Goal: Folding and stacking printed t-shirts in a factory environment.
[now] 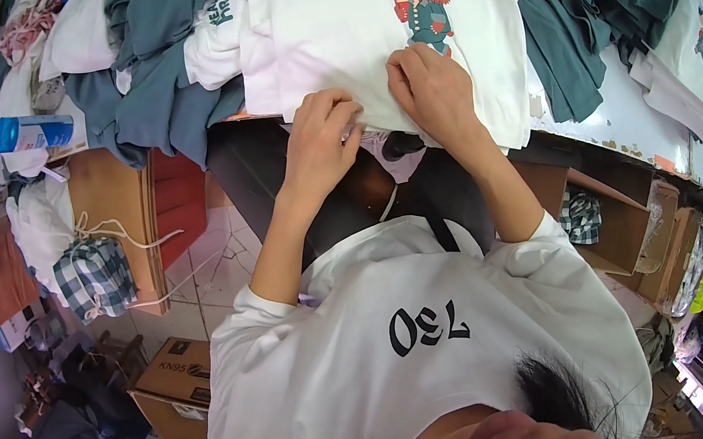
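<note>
A white T-shirt (327,26) with a printed cartoon bear lies spread at the table's near edge, its lower hem toward me. My right hand (435,96) is closed in a pinch on the cloth near the hem, just below the print. To its left, my left hand (320,138) has its fingers curled together at the shirt's near edge. Something small and shiny shows by those fingertips, too little to name. Below the hem, between my hands, pale cloth and a dark item (401,145) hang near my lap.
Dark green garments (149,29) heap on the left, with more green cloth (554,5) on the right. A blue cylindrical container (33,132) lies at the far left. An open cardboard box (600,213) with checked cloth stands low right; another box (175,382) sits lower left. A person (78,428) is beyond.
</note>
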A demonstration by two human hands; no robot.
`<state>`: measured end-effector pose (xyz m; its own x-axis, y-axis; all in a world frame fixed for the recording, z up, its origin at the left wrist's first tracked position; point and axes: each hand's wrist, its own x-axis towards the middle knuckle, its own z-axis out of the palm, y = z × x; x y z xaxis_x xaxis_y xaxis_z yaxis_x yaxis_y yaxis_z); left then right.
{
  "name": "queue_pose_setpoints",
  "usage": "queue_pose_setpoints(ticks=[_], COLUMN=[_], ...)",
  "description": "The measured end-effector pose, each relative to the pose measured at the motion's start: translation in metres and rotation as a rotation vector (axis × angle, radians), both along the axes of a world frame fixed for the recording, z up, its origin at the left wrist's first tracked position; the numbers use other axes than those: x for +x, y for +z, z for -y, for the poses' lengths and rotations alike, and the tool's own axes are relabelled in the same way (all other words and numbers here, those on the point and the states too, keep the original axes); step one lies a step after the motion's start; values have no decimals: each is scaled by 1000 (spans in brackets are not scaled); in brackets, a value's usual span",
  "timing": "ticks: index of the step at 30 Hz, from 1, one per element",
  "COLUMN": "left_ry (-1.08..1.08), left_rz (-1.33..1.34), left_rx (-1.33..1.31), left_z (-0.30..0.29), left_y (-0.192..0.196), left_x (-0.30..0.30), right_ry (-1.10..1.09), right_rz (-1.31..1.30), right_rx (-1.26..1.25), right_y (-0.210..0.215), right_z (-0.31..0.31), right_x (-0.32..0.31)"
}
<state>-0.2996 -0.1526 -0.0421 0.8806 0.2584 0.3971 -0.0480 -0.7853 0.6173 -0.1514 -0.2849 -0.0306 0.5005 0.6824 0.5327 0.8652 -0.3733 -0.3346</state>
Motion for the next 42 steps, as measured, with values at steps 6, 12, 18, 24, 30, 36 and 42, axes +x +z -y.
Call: queue_pose_setpoints(ticks=[6, 12, 18, 24, 30, 36, 42], left_ry=[25, -27, -31, 3, 28, 12, 37], left_rz=[-15, -11, -38, 1, 28, 20, -22], left_rx=[-20, -9, -10, -62, -73, -99, -289], left_z=[-1, -14, -11, -10, -6, -13, -16], left_y=[-8, -11, -8, -18, -20, -21, -15], left_x=[-4, 1, 3, 1, 0, -1, 4], right_ry=[19, 396, -9, -80, -131, 43, 508], right_rz=[-66, -373, -461, -215, -181, -245, -403], right_rx=[23, -205, 175, 25, -87, 35, -693], right_y=[0, 4, 21, 20, 1, 10, -49], right_z=[4, 54, 32, 6, -3, 11, 78], right_x=[0, -59, -45, -13, -8, -31, -105])
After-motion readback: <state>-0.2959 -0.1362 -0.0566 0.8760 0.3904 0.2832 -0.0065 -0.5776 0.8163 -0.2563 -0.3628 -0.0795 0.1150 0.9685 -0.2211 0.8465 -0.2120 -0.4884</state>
